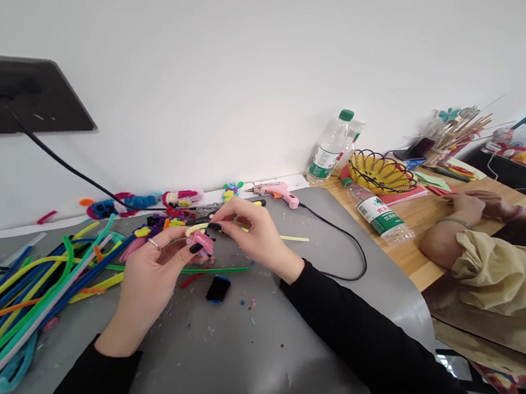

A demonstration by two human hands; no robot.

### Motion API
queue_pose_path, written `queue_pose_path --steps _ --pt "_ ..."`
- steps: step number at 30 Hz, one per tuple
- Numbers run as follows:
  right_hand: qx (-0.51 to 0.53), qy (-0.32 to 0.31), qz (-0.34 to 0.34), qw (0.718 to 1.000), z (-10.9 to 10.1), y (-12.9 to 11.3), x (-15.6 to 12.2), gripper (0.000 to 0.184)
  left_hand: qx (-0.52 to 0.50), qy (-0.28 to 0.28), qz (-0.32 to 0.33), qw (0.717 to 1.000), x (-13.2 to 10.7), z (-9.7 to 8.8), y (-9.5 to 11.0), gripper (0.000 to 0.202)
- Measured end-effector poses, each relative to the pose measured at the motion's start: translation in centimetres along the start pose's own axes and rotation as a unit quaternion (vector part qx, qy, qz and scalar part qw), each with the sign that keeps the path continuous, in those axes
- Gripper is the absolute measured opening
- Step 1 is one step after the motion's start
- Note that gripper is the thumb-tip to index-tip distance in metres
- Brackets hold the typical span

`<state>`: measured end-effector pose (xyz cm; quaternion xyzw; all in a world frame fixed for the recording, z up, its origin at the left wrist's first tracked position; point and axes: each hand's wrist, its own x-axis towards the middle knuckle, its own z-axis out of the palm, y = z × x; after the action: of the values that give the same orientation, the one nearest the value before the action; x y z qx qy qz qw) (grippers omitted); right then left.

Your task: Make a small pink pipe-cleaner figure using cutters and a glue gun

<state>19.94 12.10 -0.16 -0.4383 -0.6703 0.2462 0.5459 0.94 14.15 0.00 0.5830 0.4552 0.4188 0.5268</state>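
Note:
Between the fingers of my left hand (151, 281) is a small pink fuzzy pipe-cleaner piece (206, 247), held above the grey mat. My right hand (255, 233) pinches a pale yellow pipe cleaner (195, 229) against the top of that pink piece. The yellow strand's free end passes behind my right hand and shows on its right side. Both hands are closed, and the fingertips partly hide where pink and yellow meet. Below them on the mat lie a black and blue fuzzy piece (218, 289) and a green pipe cleaner (219, 269).
Many coloured pipe cleaners (40, 295) are heaped at left. A pink glue gun (279, 192) with a black cord lies near the wall. Plastic bottles (383, 217) and a yellow-lined basket (379, 173) occupy the wooden table (417, 261), where another person's hands (465, 207) rest at right.

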Motion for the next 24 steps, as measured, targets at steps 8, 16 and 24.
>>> queue_pose_path --steps 8,16,24 --pt "-0.086 -0.064 -0.074 0.991 0.4 -0.9 -0.8 0.019 0.029 0.019 0.027 0.999 0.1 -0.2 -0.1 0.054" --pt "-0.126 -0.042 -0.086 0.987 0.3 -0.4 -0.6 0.019 -0.048 0.006 0.066 0.997 0.0 -0.3 -0.8 0.052" --pt "-0.138 -0.028 -0.128 0.982 0.4 -0.4 -0.7 0.023 -0.042 0.012 0.038 0.998 0.1 -0.8 -1.9 0.051"
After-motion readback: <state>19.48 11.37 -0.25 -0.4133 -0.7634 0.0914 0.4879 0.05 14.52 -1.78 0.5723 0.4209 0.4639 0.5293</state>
